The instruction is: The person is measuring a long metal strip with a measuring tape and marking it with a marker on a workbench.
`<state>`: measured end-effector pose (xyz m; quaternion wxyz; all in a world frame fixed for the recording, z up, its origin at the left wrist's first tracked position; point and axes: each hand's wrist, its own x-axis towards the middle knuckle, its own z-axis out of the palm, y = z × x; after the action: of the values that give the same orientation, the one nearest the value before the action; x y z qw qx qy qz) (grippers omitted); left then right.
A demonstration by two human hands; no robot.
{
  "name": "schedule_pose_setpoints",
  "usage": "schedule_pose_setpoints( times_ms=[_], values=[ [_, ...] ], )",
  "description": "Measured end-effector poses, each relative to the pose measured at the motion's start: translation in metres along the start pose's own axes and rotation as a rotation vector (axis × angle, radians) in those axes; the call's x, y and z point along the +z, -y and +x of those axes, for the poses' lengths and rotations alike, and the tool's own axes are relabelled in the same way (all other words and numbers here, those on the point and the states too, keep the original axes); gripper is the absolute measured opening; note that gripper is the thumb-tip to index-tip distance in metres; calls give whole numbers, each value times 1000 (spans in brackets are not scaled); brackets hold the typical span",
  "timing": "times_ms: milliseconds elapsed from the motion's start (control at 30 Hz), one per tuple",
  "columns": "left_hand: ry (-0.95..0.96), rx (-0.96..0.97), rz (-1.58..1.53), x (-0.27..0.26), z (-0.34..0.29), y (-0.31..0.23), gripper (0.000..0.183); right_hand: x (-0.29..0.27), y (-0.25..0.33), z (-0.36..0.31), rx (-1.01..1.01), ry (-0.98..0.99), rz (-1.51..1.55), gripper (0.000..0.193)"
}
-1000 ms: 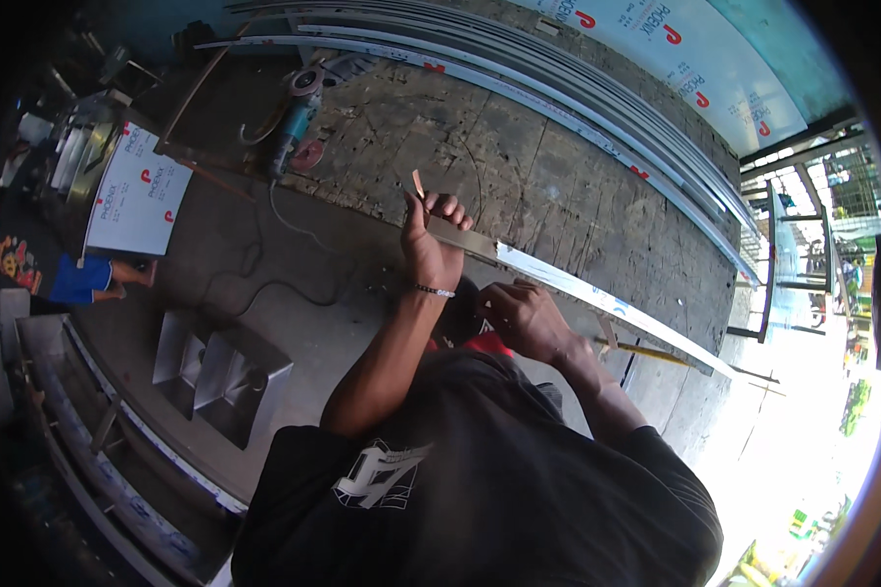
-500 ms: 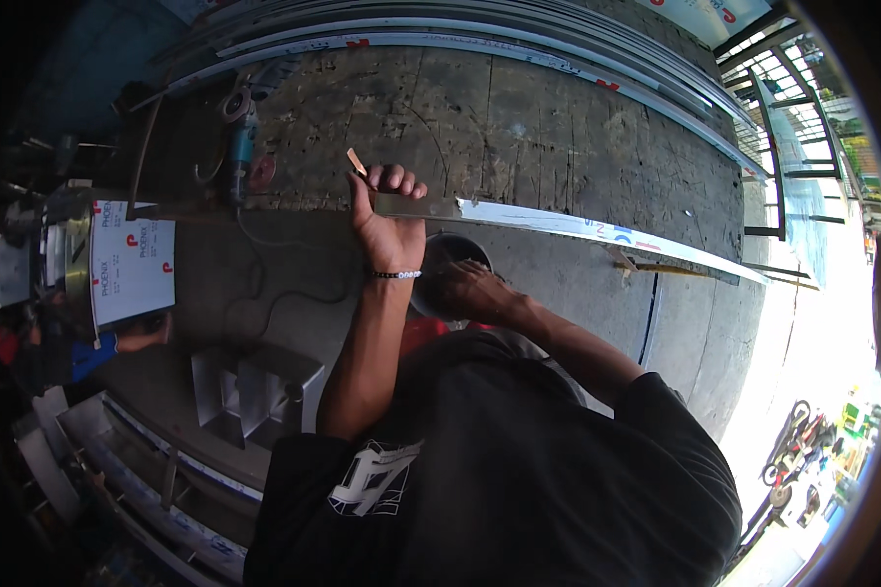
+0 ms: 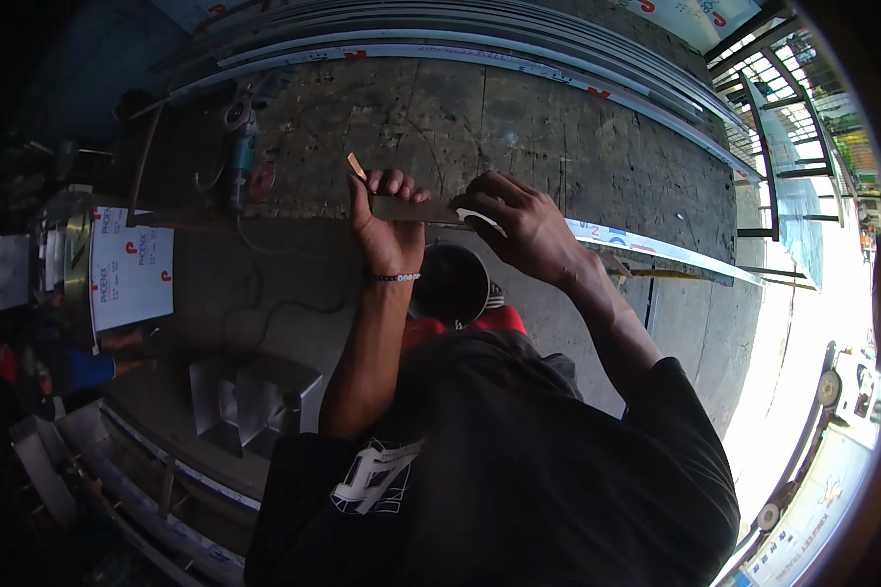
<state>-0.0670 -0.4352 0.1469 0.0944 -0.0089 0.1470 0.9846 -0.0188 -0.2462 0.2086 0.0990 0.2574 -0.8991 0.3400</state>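
Observation:
My left hand [image 3: 390,235], with a beaded bracelet on its wrist, is closed around the bare end of a long metal strip [image 3: 431,209] at the bench edge. Beyond its thumb sticks up a thin copper-coloured piece [image 3: 355,164]; whether that is part of the strip I cannot tell. My right hand [image 3: 533,230] pinches at the torn edge of the white and blue protective film [image 3: 646,247], which covers the strip from there rightward. Its fingertips hide part of that edge. Below the strip, a dark round bucket [image 3: 450,286] stands near my legs.
An angle grinder [image 3: 239,157] lies on the worn workbench [image 3: 558,137], its cable hanging over the edge. Long film-covered metal lengths [image 3: 440,49] run along the back. A folded sheet-metal piece [image 3: 255,401] sits on the floor at left, with another person [image 3: 98,362] beyond.
My right hand has risen from the bucket to the strip and now grips at the film's torn edge. The left hand has kept its hold.

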Motion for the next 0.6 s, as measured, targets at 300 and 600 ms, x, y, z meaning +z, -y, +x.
schedule_pose_setpoints(
  times_ms=[300, 600],
  values=[
    [12, -2, 55, 8, -2, -2, 33, -9, -25, 28, -156, 170, -19, 9],
    [8, 40, 61, 10, 3, -1, 32, -15, -35, 18, -336, 126, -133, 15]
  ],
)
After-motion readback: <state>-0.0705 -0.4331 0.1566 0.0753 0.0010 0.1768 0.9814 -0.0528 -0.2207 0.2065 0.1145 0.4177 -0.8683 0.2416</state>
